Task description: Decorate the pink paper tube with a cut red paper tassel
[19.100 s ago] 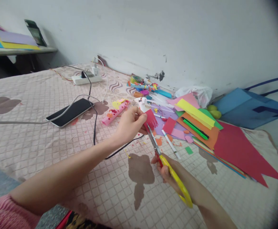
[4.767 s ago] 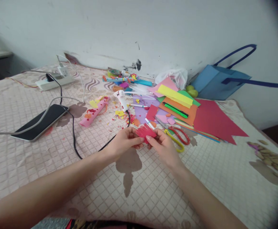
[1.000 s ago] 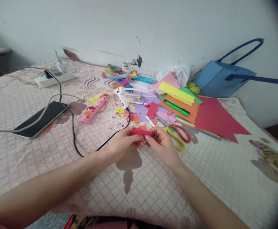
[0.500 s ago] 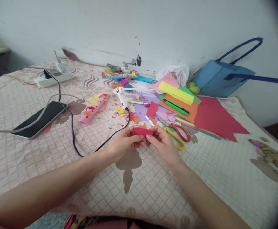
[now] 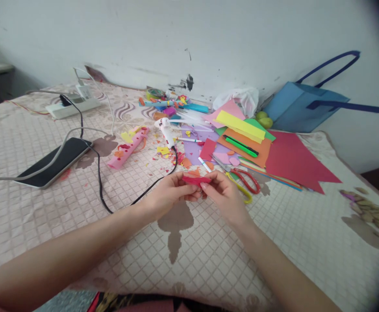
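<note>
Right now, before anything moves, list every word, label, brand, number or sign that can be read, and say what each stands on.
No readable text.
White charger: faint marks, too blurred to read.
Glue gun: dark marks, too small to read.
Green-and-black tool: any lettering too small to read.
Held red paper: no lettering shows.

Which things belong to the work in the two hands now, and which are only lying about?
In the work:
- red paper, held by the left hand and the right hand
- probably the scissors, near the right hand
- perhaps the glue gun

Lying about, it seems:
- blue bag
- white plastic bag
- flat black device
</note>
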Available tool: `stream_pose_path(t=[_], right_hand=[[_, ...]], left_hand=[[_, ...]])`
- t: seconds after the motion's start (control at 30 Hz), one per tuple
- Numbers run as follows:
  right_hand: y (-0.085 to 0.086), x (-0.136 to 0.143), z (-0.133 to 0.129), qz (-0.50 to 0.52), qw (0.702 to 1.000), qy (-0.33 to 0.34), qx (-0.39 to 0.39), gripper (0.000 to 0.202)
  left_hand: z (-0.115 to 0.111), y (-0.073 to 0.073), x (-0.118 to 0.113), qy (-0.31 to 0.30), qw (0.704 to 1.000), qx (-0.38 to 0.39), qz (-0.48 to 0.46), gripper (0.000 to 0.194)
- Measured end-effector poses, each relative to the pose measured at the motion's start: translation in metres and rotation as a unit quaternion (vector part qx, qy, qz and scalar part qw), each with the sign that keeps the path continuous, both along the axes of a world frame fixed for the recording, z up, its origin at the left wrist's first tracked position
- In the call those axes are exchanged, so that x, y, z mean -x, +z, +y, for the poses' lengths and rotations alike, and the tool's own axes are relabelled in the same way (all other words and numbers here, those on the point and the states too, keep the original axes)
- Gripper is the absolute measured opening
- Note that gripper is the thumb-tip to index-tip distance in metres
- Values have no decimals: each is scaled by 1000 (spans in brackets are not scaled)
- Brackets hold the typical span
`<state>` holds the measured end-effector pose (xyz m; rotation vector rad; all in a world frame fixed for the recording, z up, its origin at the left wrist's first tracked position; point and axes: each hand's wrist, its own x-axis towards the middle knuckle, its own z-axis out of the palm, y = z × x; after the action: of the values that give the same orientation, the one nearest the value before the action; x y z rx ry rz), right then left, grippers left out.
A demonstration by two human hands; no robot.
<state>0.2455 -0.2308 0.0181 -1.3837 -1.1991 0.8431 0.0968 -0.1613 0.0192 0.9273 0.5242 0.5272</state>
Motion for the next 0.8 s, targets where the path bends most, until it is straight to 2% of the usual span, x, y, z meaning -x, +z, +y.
stream_pose_path(t=[0.13,0.37,0.57,0.8], right_hand=[[1,-1,0,39,999,3,21,7],[0,-1,-1,86,996,22,21,6],[1,2,-1,26,1000,5,6,5],[0,6,-3,-49,998,6,-30,1]], left_hand=[[0,1,1,-5,999,-35,30,24],[0,2,1,1,998,-47,34,23],[-1,2,0,16,998,-46,34,24],[-1,-1,0,36,999,-10,32,18]])
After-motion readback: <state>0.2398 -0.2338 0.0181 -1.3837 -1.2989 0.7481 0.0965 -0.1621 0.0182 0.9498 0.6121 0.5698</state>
